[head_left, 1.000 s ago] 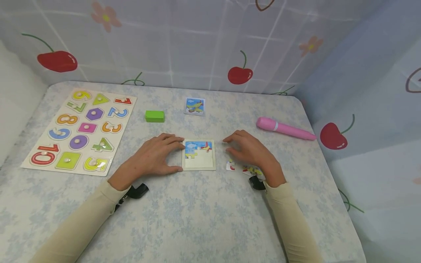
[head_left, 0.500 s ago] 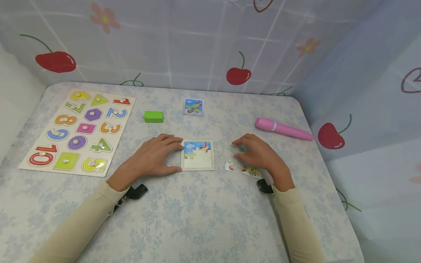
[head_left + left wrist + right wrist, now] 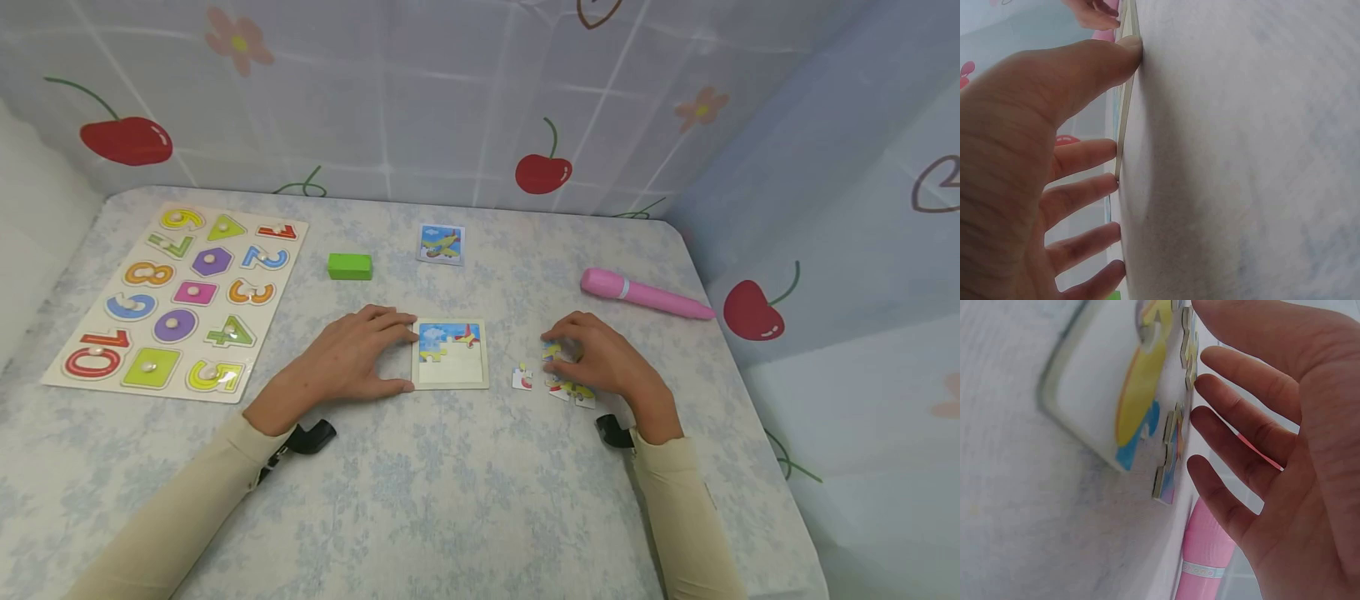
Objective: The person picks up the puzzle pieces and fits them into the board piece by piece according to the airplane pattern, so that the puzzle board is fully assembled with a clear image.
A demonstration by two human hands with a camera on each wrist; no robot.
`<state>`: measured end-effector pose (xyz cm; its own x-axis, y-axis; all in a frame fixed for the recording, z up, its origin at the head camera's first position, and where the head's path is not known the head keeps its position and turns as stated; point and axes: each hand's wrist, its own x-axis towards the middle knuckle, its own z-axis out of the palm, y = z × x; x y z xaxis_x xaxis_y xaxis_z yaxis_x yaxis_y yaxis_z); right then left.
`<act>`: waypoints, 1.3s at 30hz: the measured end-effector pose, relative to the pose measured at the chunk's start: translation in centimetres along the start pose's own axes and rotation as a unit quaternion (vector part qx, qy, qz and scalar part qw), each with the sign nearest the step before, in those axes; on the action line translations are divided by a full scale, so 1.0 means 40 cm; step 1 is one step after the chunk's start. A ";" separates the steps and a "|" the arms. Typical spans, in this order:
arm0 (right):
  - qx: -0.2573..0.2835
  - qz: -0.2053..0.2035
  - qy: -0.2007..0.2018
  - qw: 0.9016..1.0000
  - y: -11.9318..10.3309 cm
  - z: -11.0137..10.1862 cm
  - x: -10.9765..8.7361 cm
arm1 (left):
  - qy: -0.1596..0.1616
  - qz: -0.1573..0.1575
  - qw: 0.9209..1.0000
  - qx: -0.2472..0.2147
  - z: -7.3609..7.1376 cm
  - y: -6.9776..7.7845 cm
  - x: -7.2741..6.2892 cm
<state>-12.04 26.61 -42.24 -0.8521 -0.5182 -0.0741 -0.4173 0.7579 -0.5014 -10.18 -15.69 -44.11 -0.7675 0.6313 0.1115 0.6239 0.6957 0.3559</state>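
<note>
My left hand (image 3: 348,354) lies at the left edge of a small square puzzle tray (image 3: 485,367), thumb and fingertips touching its side. In the left wrist view its fingers are straight and spread along the tray edge (image 3: 1125,106). A few sky and red-tail pieces (image 3: 442,335) fill the tray's upper part. My right hand (image 3: 603,358) reaches over loose puzzle pieces, thumb and index fingertips right at the edges of a blue and yellow piece (image 3: 551,351). Next to it lie a white and red piece (image 3: 522,378) and several yellow ones (image 3: 573,392).
A number-and-shape peg board (image 3: 247,354) lies at the left. Behind the tray are a green block (image 3: 350,267) and an airplane picture card (image 3: 441,244). A pink pen-like stick (image 3: 648,296) lies at the back right, near a cherry-patterned curtain (image 3: 450,100).
My right hand has moved right and slightly toward me, from beside the tray to the loose pieces, its fingers coming down around one. My left hand stays at the tray.
</note>
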 end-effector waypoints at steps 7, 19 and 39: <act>0.010 0.001 -0.005 1.000 0.002 0.003 -0.005 | 0.000 -0.001 1.000 0.001 0.002 -0.003 0.000; 0.009 -0.004 -0.003 1.000 0.006 0.005 -0.004 | -0.002 -0.005 1.000 0.001 0.007 -0.005 -0.001; -0.021 -0.023 -0.004 1.000 -0.034 -0.007 0.050 | 0.004 -0.004 1.000 -0.002 0.005 -0.007 0.001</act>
<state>-13.26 24.65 -41.46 -0.8285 -0.5568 -0.0592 -0.4694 0.7483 -0.4688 -10.34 -15.79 -44.40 -0.7740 0.6223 0.1167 0.6169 0.6997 0.3603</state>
